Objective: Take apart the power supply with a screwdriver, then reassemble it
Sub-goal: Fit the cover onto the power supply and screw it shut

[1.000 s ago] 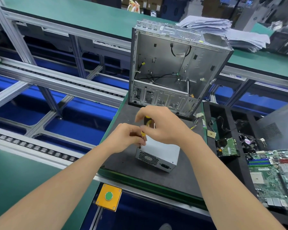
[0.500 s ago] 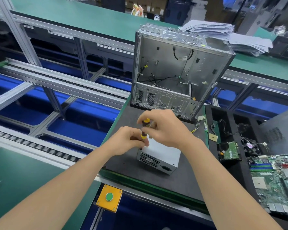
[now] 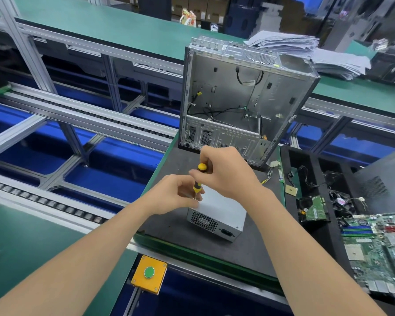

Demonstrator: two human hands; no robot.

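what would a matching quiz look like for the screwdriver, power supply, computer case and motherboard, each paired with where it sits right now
1 screwdriver
2 power supply
3 computer case
4 motherboard

A standing open at the back of the mat
B lying flat at the far right
C upright, handle gripped by the right hand
D lying on the mat, below the screwdriver tip

Pairs: 1-C, 2-D, 3-A, 4-B
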